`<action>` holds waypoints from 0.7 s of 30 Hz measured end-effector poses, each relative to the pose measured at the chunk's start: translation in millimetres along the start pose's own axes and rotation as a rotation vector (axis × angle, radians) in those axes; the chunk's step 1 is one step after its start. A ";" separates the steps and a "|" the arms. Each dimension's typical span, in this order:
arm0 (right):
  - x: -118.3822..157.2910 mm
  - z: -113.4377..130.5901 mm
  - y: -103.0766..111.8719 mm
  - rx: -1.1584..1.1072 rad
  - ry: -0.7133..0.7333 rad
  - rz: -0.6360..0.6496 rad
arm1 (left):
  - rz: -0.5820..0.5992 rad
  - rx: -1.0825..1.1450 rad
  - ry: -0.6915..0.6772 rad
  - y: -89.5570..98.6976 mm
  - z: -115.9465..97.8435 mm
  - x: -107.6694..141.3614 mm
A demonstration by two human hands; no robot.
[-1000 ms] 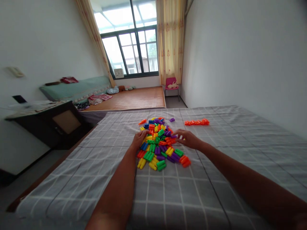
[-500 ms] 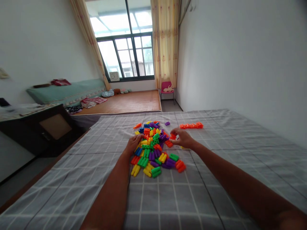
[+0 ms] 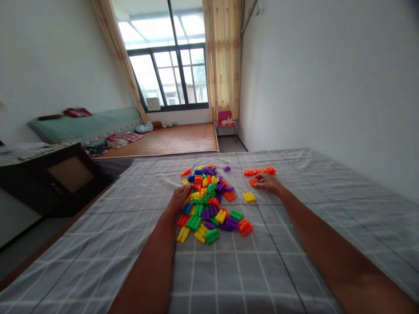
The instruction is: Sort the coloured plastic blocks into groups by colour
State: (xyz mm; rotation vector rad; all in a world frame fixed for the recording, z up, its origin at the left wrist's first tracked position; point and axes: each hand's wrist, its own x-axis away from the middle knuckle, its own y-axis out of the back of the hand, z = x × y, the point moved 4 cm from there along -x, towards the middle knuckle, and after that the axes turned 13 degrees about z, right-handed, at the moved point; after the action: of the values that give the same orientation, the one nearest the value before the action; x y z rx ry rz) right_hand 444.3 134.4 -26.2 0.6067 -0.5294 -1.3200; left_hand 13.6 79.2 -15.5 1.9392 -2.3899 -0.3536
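Okay, what's your right hand (image 3: 269, 182) clamped on?

Orange piece (image 3: 252, 182), orange row's (image 3: 270, 170) six o'clock. Looks like placing; needs gentle fingers. Left hand's (image 3: 180, 197) at the pile's (image 3: 211, 190) nine o'clock, can't tell its grip.

Right hand (image 3: 269, 182) hides one end of orange piece (image 3: 252, 182). Left hand (image 3: 180, 196): fingertips lost against pile (image 3: 211, 189), can't tell if they hold anything. Lower pieces in pile buried, no count. Near and right edges of checked cloth (image 3: 222, 272) out of frame; whatever supports it is covered. Both forearms cropped. Cabinet (image 3: 69, 174) cut off at left. Clock (image 3: 152, 104) too small to read.
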 end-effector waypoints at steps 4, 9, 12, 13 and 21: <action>-2.3 6.0 -4.5 0.140 0.019 -0.065 | 0.007 -0.010 0.001 -0.2 -0.4 -0.1; -3.5 16.5 -5.2 0.228 0.029 -0.147 | -0.008 -0.043 -0.010 -1.2 -1.4 -0.9; -0.5 21.0 -0.9 0.257 0.036 -0.172 | -0.005 -0.054 -0.027 -2.9 -3.4 -1.3; 1.4 23.4 0.6 0.258 0.043 -0.175 | -0.002 -0.057 -0.027 -3.6 -4.3 -1.1; 30.0 80.9 -17.3 0.315 0.315 0.241 | -0.007 -0.043 -0.031 -8.5 -10.1 2.5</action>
State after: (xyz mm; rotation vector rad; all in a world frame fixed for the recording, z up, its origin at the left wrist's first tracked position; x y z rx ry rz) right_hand 383.0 93.8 22.0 0.9609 -0.5350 -0.8979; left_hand 22.9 73.6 -7.7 1.9387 -2.3736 -0.4353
